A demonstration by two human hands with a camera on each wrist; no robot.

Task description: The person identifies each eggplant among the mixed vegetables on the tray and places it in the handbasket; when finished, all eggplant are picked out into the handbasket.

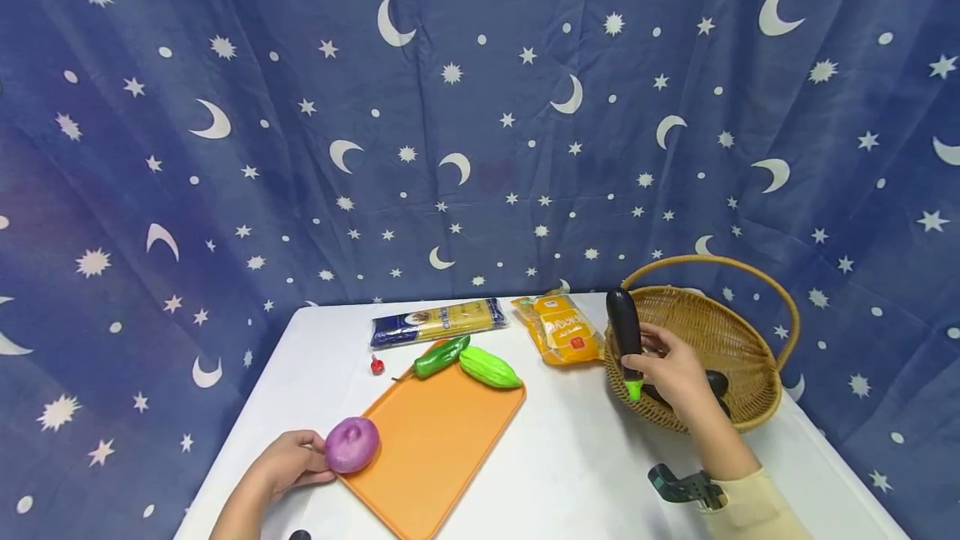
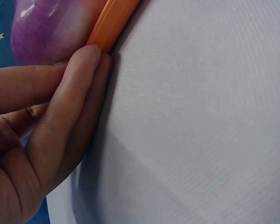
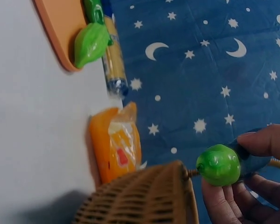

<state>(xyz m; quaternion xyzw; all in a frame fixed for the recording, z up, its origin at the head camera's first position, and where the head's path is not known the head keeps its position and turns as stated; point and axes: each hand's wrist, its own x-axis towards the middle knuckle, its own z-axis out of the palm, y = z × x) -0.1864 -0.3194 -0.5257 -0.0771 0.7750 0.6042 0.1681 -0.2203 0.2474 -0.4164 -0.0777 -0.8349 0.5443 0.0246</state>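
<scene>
A dark purple toy eggplant (image 1: 624, 323), its green cap pointing down, is held by my right hand (image 1: 671, 369) at the left rim of the wicker basket (image 1: 701, 319). The right wrist view shows that green cap (image 3: 219, 164) nearly end-on, thumb and fingers around the dark body behind it. My left hand (image 1: 288, 461) is at the near left corner of the orange tray (image 1: 431, 440). Its fingertips (image 2: 91, 53) touch the tray's edge, close against a purple onion (image 1: 352, 445). The onion sits over that corner. Inside the basket lies something dark (image 1: 717, 383), partly hidden by the right arm.
A green pepper (image 1: 442, 357) and a light green ridged vegetable (image 1: 489, 367) lie at the tray's far end. Behind are a blue-yellow pasta packet (image 1: 438, 322) and an orange packet (image 1: 562, 330). A small red item (image 1: 377, 365) is left of the tray. The basket's handle (image 1: 720, 260) arches upward.
</scene>
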